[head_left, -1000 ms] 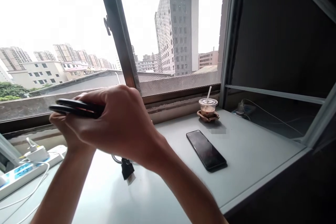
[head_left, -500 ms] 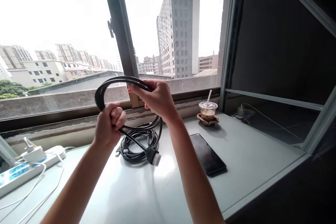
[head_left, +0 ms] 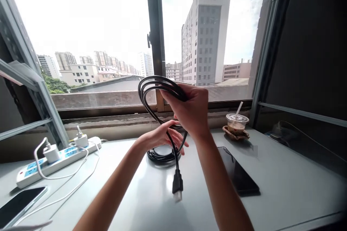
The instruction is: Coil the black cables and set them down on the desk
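Note:
Above the white table, my right hand (head_left: 191, 106) is closed around the top of a looped black cable (head_left: 148, 94). One end of that cable hangs down in front and carries a black plug (head_left: 177, 184) with a pale tip. My left hand (head_left: 165, 135) reaches in at the lower part of the loops, its fingers stretched and apart, behind the hanging strand. Whether its palm touches the cable I cannot tell. Below the hands a second coil of black cable (head_left: 162, 158) lies on the table, partly hidden by my left hand.
At left stands a white power strip (head_left: 62, 155) with chargers and white cords; a phone (head_left: 21, 204) lies in front of it. A black phone (head_left: 238, 173) lies right of my right forearm. Behind it is a lidded drink cup (head_left: 237, 122) in a brown holder, near the window.
My left hand has loosened from its closed grip on the cable and spread its fingers lower down. The plug end now hangs straight down. The view has swung left.

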### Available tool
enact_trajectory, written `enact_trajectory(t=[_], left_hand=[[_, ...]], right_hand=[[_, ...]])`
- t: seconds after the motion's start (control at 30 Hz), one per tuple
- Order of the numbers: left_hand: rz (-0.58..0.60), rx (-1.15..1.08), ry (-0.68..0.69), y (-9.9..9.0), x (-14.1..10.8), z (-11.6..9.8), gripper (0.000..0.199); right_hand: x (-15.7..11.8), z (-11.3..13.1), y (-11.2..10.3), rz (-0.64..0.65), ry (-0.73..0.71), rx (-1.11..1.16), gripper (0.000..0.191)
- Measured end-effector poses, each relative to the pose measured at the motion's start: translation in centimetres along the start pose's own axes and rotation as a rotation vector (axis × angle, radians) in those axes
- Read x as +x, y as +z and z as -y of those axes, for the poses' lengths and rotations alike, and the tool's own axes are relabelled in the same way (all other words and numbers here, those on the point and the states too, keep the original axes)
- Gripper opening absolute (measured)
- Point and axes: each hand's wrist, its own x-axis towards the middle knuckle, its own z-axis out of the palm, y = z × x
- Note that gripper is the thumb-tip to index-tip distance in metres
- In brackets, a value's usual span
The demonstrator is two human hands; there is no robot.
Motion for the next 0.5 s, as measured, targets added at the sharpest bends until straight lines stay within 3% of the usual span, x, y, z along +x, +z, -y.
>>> enact_trajectory(t=[0.03, 0.13, 0.2, 0.37, 0.5], left_hand=[[-0.012, 0.020, 0.019, -0.1, -0.2, -0.1, 0.049], [-0.216, 0.104, 0.071, -0.4, -0.8, -0.4, 0.045], [-0.267, 0.145, 0.045, -0.4, -1.0, -0.4, 0.046], [-0.069, 0.169, -0.096, -0.3, -1.7, -0.4, 0.054], [-0.011, 0.189, -0.117, -0.6, -2.6, -1.1, 0.056]], right_hand=[[-0.1, 0.0, 0.1, -0.010, -0.012, 0.010, 0.027], [-0.3, 0.2, 0.2, -0.034, -0.054, 0.037, 0.027], [-0.5, 0.4, 0.2, -0.013, -0.077, 0.030, 0.029], [-0.8, 0.7, 0.5, 0.000, -0.063, 0.009, 0.027], [-1.1, 0.8, 0.9, -0.006, -0.046, 0.051, 0.021]])
